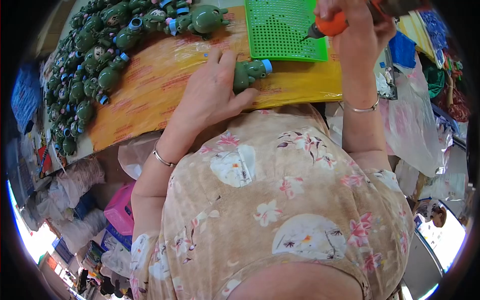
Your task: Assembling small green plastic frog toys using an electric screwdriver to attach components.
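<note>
My left hand (216,82) grips a green toy (243,75) on the table (150,107) under my palm; my right hand (357,30) clasps an orange screwdriver (331,25) over the green tray (260,47); I'd best pin the toy firmly and bring the bit (306,37) in straight

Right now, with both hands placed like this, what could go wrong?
The orange driver in the right hand appears over the perforated green tray; its tip might catch in a hole. The rounded green toy under the left hand could roll on the yellow-orange sheet if the grip loosens.
</note>
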### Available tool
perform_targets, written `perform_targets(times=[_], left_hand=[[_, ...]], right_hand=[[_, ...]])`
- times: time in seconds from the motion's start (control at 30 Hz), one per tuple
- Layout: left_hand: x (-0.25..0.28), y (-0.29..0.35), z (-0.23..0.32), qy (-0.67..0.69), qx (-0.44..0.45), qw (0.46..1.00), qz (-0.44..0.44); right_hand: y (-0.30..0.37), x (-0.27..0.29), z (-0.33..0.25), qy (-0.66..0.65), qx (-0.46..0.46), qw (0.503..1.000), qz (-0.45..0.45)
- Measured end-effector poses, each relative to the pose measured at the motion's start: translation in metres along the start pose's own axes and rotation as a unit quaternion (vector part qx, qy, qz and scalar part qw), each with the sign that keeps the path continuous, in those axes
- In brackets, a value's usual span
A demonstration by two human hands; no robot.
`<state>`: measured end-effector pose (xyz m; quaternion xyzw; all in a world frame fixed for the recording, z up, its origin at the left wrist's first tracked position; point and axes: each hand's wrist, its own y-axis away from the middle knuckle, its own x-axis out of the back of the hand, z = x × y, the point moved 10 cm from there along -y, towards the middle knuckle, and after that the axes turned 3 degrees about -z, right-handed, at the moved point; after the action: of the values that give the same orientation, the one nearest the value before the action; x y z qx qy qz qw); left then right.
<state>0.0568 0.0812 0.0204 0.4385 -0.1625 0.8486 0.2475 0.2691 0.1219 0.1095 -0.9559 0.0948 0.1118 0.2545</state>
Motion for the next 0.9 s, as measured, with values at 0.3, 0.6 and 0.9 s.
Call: perform_targets(times=[0.3,0.6,0.9], left_hand=[[-0.004,-0.001,-0.002,0.010,0.007,1.000,-0.014],[-0.004,-0.001,-0.002,-0.006,0.008,1.000,-0.004],[-0.004,0.001,-0.004,-0.006,0.000,1.000,0.000]], right_hand=[[-0.004,0.026,0.024,0.039,-0.030,0.999,-0.017],[0.003,0.024,0.027,0.008,0.001,0.999,-0.033],[0.003,0.022,0.012,0.012,-0.001,1.000,-0.016]])
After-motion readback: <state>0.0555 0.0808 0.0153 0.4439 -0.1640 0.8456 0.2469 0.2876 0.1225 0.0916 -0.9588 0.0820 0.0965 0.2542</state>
